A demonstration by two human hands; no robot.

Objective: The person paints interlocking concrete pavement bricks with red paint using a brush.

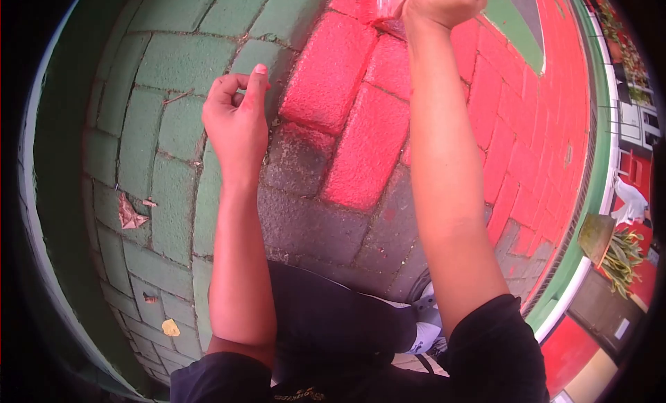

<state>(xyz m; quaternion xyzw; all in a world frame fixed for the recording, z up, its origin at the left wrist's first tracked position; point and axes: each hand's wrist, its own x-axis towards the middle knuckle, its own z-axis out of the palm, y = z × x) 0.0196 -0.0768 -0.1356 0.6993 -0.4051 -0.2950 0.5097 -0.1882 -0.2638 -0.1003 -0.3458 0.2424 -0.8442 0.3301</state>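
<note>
My left hand (239, 108) hovers over the green paving bricks (184, 63), its fingers loosely curled and nothing visible in them. Red paint marks its thumb and fingers. At the top edge, my right hand (444, 6) is closed around something mostly hidden; a small pale tip sticks out on its right. Beside that hand is a clear, shiny container (392, 2) with red in it, cut off by the frame. Wet-looking red paint covers the bricks (368, 139) between my arms. Nearer my body, the bricks (312, 222) are dark and unpainted.
A dry leaf (130, 212) and a yellow scrap (171, 327) lie on the green bricks at left. More red paving (527, 139) stretches right toward a grating and green-white kerb. A potted plant (621, 257) stands beyond it. A green wall (62, 195) borders the left side.
</note>
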